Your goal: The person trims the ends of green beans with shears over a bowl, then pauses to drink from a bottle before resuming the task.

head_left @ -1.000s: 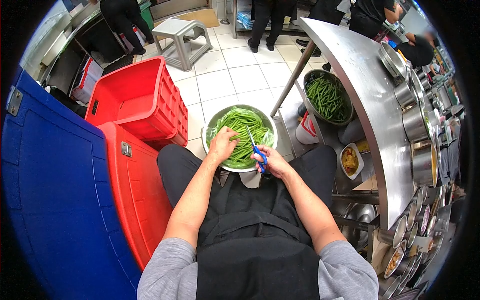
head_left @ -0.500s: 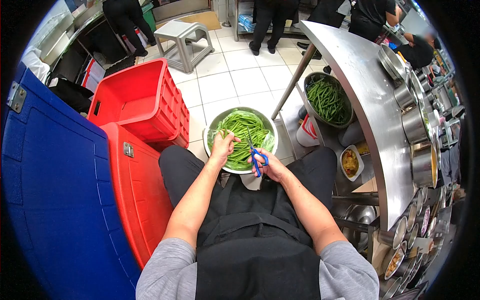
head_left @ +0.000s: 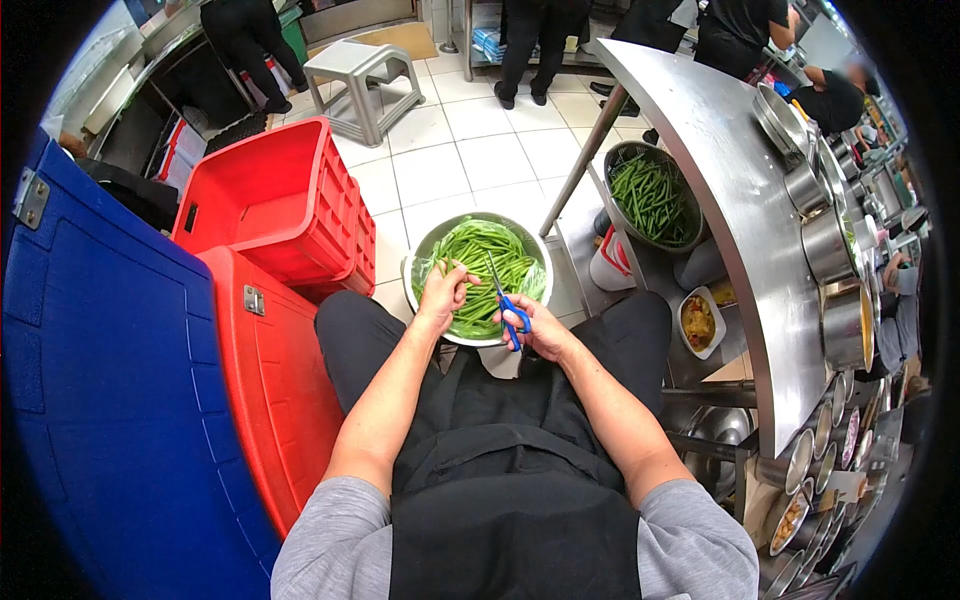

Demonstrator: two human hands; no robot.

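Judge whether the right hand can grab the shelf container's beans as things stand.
Probably not: the right hand holds blue scissors, and the beans sit farther off, below the steel table's top, with a white bucket roughly between.

My left arm (head_left: 387, 400) and my right arm (head_left: 608, 402) are stretched forward and slant toward each other. My left hand (head_left: 440, 296) has its fingers bent inward. My right hand (head_left: 535, 328) is closed in a grip, near the left one but not touching it.
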